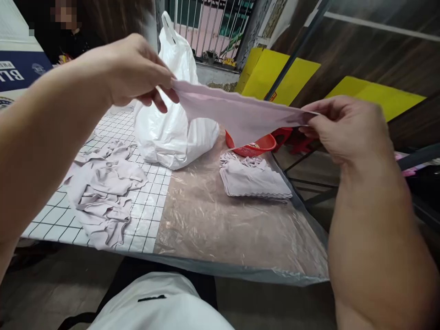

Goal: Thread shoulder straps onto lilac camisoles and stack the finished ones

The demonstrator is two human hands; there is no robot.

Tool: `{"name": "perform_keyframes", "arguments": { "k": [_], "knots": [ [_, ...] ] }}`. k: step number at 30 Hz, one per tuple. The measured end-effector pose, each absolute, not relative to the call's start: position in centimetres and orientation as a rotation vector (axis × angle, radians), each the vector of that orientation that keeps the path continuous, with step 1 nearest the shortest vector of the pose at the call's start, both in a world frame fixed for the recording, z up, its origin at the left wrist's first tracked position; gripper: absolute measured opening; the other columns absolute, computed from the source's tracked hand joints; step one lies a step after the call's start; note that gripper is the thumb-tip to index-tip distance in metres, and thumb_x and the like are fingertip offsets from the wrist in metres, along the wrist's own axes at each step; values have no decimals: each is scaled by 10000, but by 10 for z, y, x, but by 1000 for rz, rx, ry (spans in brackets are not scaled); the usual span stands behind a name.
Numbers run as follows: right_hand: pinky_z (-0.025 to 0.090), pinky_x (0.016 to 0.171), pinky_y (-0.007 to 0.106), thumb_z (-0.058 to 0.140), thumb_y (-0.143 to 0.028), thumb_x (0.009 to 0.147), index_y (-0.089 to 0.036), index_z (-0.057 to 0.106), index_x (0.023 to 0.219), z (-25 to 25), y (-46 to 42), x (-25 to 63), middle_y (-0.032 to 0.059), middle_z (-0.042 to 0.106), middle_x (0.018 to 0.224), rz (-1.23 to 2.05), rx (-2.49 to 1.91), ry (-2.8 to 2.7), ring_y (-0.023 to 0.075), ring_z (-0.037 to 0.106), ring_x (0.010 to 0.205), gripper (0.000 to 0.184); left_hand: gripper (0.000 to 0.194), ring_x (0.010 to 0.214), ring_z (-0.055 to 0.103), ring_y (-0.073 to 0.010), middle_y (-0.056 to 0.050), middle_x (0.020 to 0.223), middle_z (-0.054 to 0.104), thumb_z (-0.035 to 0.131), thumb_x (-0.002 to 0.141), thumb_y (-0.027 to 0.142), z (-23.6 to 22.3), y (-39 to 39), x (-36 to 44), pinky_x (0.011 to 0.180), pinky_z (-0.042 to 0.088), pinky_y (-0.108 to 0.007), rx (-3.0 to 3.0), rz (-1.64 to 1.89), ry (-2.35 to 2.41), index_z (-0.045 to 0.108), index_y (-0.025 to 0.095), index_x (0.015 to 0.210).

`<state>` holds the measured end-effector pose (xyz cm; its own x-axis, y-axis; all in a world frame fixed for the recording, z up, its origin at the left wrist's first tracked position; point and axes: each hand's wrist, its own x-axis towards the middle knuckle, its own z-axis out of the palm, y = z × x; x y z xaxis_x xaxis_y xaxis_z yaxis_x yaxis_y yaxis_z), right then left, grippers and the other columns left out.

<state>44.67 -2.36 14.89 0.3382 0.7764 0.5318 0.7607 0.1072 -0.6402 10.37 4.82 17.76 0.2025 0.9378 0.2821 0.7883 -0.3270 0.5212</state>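
Observation:
A pair of pale pink underpants (237,110) is stretched out in the air above the table. My left hand (137,73) pinches one end of its waistband between thumb and fingers. At the other end, my right hand (343,121) pinches the waistband the same way. Below, toward the right, lies a neat stack of flat underpants (256,178) of the same colour. A loose, crumpled heap of underpants (106,188) is spread on the left part of the table.
Plastic sheeting covers the table (220,224); its left part has a white grid cloth (146,215). Behind stand a full white plastic bag (172,133) and a red basket (256,147). Yellow boxes (285,73) are at back right. A person (74,41) is at far left, beside a carton (20,68).

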Motion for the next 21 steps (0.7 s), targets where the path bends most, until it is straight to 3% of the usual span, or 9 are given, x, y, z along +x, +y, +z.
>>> {"name": "perform_keyframes", "arguments": {
  "k": [3,6,8,11,14,18,21],
  "knots": [
    [481,656,281,687,-200,757,-145,734,894,112,-64,453,54,724,822,37,-1724,-1552,116,581,664,154,494,882,690,-195,-65,818,676,440,968,417,134,18,83,712,423,-311,1977,568,1585,667,66,1230],
    [472,617,295,629,-264,759,-189,711,797,36,-105,450,33,702,730,273,-1807,-1746,163,597,642,117,492,576,617,-121,-76,742,697,491,927,532,49,-14,65,511,421,-240,1721,329,1457,691,169,1193],
    [499,633,313,555,-272,799,-199,705,793,-22,-131,442,49,707,759,530,-1801,-1848,195,633,689,168,512,500,578,-120,-103,852,732,528,881,560,-9,-38,56,430,406,-242,1512,222,1369,673,180,1193],
    [519,634,330,504,-304,849,-207,681,769,-84,-165,432,63,684,760,725,-1788,-1890,204,638,675,217,590,590,650,-148,-129,1065,726,609,794,582,-65,-73,46,440,444,-230,1269,141,1288,634,161,1206],
    [531,655,340,505,-340,890,-222,687,807,-97,-186,429,66,667,785,810,-1797,-1945,206,635,692,233,664,561,653,-145,-93,1035,729,581,795,619,-72,-93,35,436,426,-219,1265,8,1244,577,179,1292],
    [546,719,359,551,-388,898,-250,709,905,-77,-186,428,76,665,868,822,-1776,-2053,229,643,805,211,523,508,621,-163,-29,765,710,458,891,563,-57,-93,35,492,445,-250,1721,-57,1369,639,209,1230],
    [540,694,340,535,-367,907,-236,699,926,-72,-171,420,75,667,871,854,-1725,-2107,212,633,779,210,405,656,653,-195,-83,864,704,397,941,411,-63,-81,49,602,483,-281,2159,125,1439,676,191,1135]
  ]
}}
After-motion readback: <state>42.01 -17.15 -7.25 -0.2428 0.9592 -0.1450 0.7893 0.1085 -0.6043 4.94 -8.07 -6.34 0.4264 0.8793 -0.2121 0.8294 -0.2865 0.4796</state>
